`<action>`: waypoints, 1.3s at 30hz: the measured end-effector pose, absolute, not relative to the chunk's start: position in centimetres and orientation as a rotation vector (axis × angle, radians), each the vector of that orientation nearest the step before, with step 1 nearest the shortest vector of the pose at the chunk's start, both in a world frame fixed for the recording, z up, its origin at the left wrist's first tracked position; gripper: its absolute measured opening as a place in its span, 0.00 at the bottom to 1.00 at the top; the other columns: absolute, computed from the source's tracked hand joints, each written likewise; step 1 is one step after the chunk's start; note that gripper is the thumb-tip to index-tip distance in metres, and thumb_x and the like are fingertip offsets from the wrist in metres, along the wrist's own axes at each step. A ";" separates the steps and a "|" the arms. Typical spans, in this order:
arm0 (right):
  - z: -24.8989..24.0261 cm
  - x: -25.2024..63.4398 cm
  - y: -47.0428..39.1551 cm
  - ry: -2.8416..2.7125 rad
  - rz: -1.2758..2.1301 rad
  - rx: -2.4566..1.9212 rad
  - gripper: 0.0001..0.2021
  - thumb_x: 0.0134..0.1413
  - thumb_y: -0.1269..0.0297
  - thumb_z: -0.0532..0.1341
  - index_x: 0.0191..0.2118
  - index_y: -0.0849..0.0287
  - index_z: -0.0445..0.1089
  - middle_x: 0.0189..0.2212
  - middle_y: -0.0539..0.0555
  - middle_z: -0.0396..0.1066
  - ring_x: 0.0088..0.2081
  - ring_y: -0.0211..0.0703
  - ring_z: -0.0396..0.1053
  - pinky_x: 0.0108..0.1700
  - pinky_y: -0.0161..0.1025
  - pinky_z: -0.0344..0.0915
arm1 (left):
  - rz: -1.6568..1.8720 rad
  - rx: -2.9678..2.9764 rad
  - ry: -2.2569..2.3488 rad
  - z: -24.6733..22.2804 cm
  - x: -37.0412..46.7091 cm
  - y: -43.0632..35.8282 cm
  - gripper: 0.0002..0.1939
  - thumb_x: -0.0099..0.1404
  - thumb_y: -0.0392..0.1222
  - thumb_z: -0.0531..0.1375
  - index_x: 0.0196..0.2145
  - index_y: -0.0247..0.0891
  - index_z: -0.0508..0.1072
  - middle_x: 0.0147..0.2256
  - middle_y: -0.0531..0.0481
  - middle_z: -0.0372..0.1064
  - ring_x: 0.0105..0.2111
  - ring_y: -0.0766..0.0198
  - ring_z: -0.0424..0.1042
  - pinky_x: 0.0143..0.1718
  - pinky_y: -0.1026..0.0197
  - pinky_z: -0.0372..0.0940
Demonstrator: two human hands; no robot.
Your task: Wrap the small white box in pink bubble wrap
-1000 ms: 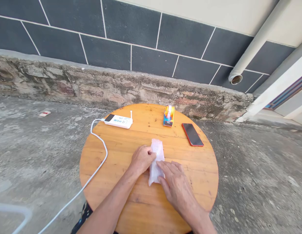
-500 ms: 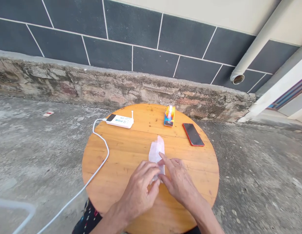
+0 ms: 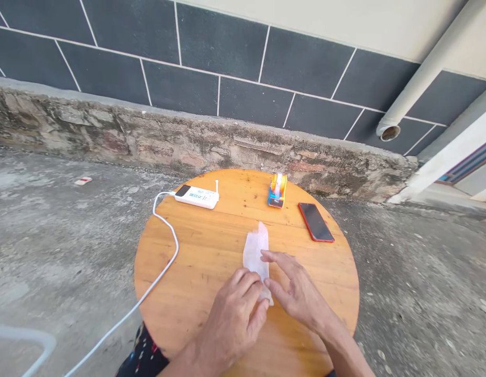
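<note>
A thin, whitish, tissue-like sheet (image 3: 255, 254), folded into a long narrow strip, lies on the round wooden table in front of me. Its far end is uneven, with a pinkish tip sticking up at the right. My left hand (image 3: 238, 314) is curled over the near part of the sheet, thumb and fingers close together on its lower end; the fingers cover some of it. Along the right edge, my right hand (image 3: 296, 288) has its thumb and fingers apart, the index fingertip at the sheet and the thumb tip close to the left fingers.
On the table (image 3: 188, 293) are a white power-bank-like device (image 3: 198, 196) with a white cable (image 3: 170, 262), a yellow-and-blue tape dispenser (image 3: 277, 191) and a red-edged phone (image 3: 316, 222). Behind stands a stone-based wall (image 3: 180, 141) with a drainpipe (image 3: 408, 89).
My right hand has opened a little and drawn slightly away from my left, showing more of the sheet's near end. The whole view has shifted slightly.
</note>
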State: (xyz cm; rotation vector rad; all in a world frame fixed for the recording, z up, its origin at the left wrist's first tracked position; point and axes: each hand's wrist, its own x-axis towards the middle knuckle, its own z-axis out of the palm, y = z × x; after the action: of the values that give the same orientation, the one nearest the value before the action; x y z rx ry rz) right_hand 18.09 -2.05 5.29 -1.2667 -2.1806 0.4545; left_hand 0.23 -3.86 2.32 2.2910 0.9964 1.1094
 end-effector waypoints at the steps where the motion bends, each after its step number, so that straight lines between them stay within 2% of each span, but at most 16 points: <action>1: 5.2 18.1 -1.8 -2.169 0.457 -1.273 0.21 0.55 0.72 0.56 0.55 0.54 0.60 0.50 0.54 0.69 0.51 0.46 0.65 0.52 0.47 0.61 | 1.122 2.288 1.000 2.3 0.3 -3.9 0.10 0.61 0.28 0.53 0.39 0.36 0.69 0.39 0.45 0.67 0.41 0.56 0.64 0.42 0.52 0.65; 9: 4.0 17.0 -0.9 -2.214 0.424 -1.328 0.17 0.60 0.70 0.53 0.55 0.56 0.63 0.47 0.56 0.70 0.49 0.48 0.66 0.51 0.48 0.62 | 1.235 2.364 1.095 1.7 0.6 -3.8 0.12 0.57 0.29 0.57 0.40 0.37 0.70 0.39 0.46 0.70 0.40 0.55 0.66 0.42 0.49 0.65; 14: 3.9 16.7 -1.1 -2.229 0.370 -1.311 0.17 0.60 0.72 0.51 0.54 0.56 0.63 0.46 0.55 0.71 0.47 0.45 0.68 0.49 0.45 0.63 | 1.242 2.396 1.089 1.5 0.3 -3.9 0.16 0.55 0.29 0.60 0.43 0.36 0.69 0.42 0.45 0.70 0.46 0.52 0.66 0.48 0.48 0.66; 19: 3.3 16.8 -1.3 -2.188 0.221 -1.313 0.18 0.59 0.71 0.54 0.54 0.58 0.62 0.47 0.56 0.71 0.48 0.46 0.67 0.50 0.45 0.63 | 1.159 2.482 1.084 1.2 0.0 -3.8 0.19 0.55 0.28 0.59 0.46 0.35 0.68 0.44 0.44 0.70 0.50 0.52 0.66 0.53 0.47 0.65; 27: 3.2 16.4 -1.6 -2.205 0.108 -1.282 0.16 0.58 0.75 0.52 0.51 0.58 0.64 0.41 0.56 0.73 0.42 0.46 0.70 0.51 0.49 0.62 | 1.008 2.607 1.118 0.3 -0.2 -4.0 0.22 0.58 0.26 0.54 0.51 0.33 0.64 0.49 0.41 0.67 0.53 0.51 0.65 0.52 0.47 0.67; 32: 3.4 16.1 -1.8 -2.216 0.106 -1.293 0.16 0.60 0.74 0.50 0.50 0.59 0.65 0.39 0.57 0.75 0.40 0.46 0.71 0.49 0.48 0.63 | 1.075 2.672 1.058 -0.1 -0.1 -3.6 0.20 0.60 0.24 0.50 0.49 0.32 0.65 0.47 0.41 0.68 0.52 0.53 0.65 0.51 0.50 0.69; 39: 4.1 16.1 -2.0 -2.222 0.096 -1.383 0.13 0.59 0.74 0.52 0.47 0.60 0.68 0.42 0.56 0.73 0.44 0.49 0.67 0.46 0.47 0.61 | 1.152 2.549 1.005 0.1 0.2 -3.2 0.16 0.62 0.23 0.48 0.45 0.32 0.67 0.46 0.42 0.67 0.52 0.56 0.64 0.53 0.52 0.67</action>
State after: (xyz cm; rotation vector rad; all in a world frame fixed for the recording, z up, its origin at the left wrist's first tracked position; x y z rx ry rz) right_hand 16.05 -2.05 4.12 -1.3828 -2.2219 0.0956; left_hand 0.16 -3.18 0.14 2.5494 1.0048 1.1519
